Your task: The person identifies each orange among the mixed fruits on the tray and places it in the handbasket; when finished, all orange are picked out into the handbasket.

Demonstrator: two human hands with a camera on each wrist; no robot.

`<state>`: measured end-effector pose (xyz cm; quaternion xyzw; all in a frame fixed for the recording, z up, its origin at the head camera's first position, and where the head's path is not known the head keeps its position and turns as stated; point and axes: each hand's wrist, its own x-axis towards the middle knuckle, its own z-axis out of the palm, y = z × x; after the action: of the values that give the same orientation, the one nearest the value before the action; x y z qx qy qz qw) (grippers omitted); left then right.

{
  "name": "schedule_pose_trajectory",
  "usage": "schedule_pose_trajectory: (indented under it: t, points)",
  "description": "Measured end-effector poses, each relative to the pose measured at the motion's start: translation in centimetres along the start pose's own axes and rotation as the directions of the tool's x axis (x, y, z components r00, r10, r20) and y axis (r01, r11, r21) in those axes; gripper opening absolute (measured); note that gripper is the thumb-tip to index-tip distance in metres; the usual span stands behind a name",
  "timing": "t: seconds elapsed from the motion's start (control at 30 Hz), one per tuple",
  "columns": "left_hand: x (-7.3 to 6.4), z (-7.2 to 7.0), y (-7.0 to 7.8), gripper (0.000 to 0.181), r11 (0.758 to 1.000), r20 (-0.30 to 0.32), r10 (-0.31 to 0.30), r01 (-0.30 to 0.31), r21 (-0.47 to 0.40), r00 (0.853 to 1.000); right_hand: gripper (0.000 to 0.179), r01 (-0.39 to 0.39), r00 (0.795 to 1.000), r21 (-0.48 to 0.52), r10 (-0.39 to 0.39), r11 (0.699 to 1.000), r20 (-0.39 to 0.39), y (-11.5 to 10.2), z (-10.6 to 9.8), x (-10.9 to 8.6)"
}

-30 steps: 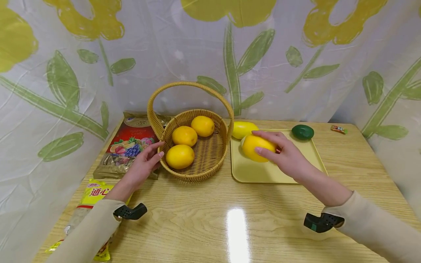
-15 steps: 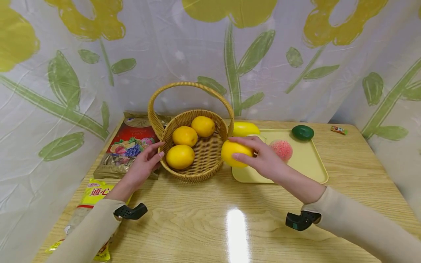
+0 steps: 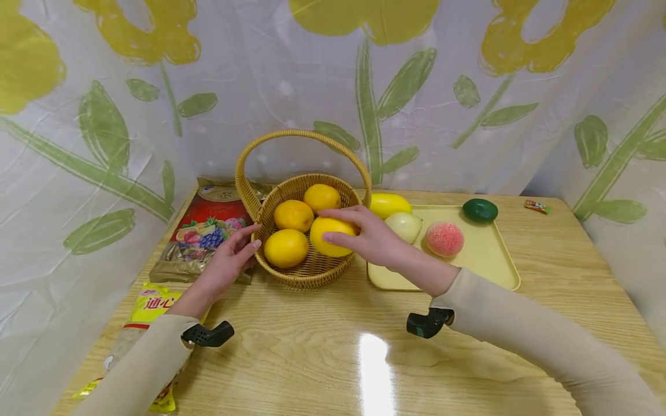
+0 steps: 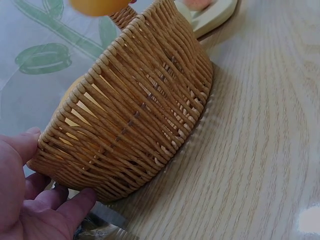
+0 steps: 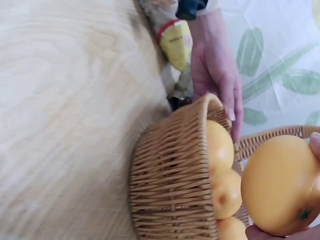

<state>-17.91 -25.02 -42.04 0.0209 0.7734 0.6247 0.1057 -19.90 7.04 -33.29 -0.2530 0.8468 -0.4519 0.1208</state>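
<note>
My right hand (image 3: pixel 372 237) grips an oval yellow-orange fruit (image 3: pixel 333 236) between thumb and fingers over the right part of a wicker basket (image 3: pixel 307 283). A green star-shaped stem mark shows on this fruit (image 5: pixel 282 185) in the right wrist view. Three similar yellow fruits (image 3: pixel 286 248) lie along the basket's left and back. On the basket's left side, my left hand (image 3: pixel 231 260) holds the wall. The left wrist view shows that hand's thumb (image 4: pixel 27 142) at the rim and its fingers (image 4: pixel 75 207) low against the outer weave (image 4: pixel 130 110).
A yellow tray (image 3: pixel 478 266) to the right bears a pale, pear-like fruit (image 3: pixel 404 227), a pink peach (image 3: pixel 444 239) and a dark green fruit (image 3: pixel 480 211). Behind it lies a long yellow fruit (image 3: pixel 390 205). Candy bag (image 3: pixel 208 231) and yellow food bag (image 3: pixel 151 303) lie left; the basket handle (image 3: pixel 302 134) arches overhead.
The right hand has carried the yellow-orange fruit leftward from above the tray to over the basket, uncovering the peach and the pale fruit. The left hand has stayed at the basket.
</note>
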Motion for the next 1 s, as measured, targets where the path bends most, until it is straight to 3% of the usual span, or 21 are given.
schedule_pose_trajectory:
  t: [0.1,0.33,0.5,0.7,0.87,1.0]
  points:
    - [0.0,0.1,0.1,0.058,1.000,0.001,0.001,-0.001,0.007,1.000,0.048,-0.014,1.000,-0.041,0.013,0.999,-0.015,-0.4,0.3,1.5]
    - [-0.1,0.1,0.2,0.057,1.000,-0.002,0.001,-0.001,0.016,1.000,0.049,0.036,0.999,-0.091,-0.038,0.995,-0.014,-0.3,0.6,4.9]
    - [-0.2,0.0,0.3,0.057,1.000,-0.007,0.007,-0.007,0.013,1.000,0.048,0.029,1.000,-0.211,-0.029,0.977,0.003,0.1,0.9,6.8]
    - [-0.2,0.0,0.1,0.057,1.000,-0.006,0.006,-0.006,0.019,1.000,0.046,0.050,0.993,-0.279,-0.018,0.959,0.114,0.8,1.2,8.1]
    - [-0.1,0.0,0.3,0.056,1.000,-0.004,0.002,-0.002,0.008,1.000,0.046,0.056,0.974,-0.311,0.016,0.949,0.226,1.3,1.1,8.3]
    - [-0.2,-0.1,0.4,0.055,1.000,0.003,0.010,-0.010,0.004,1.000,0.045,0.073,0.962,-0.332,0.021,0.940,0.273,1.5,0.9,8.4]
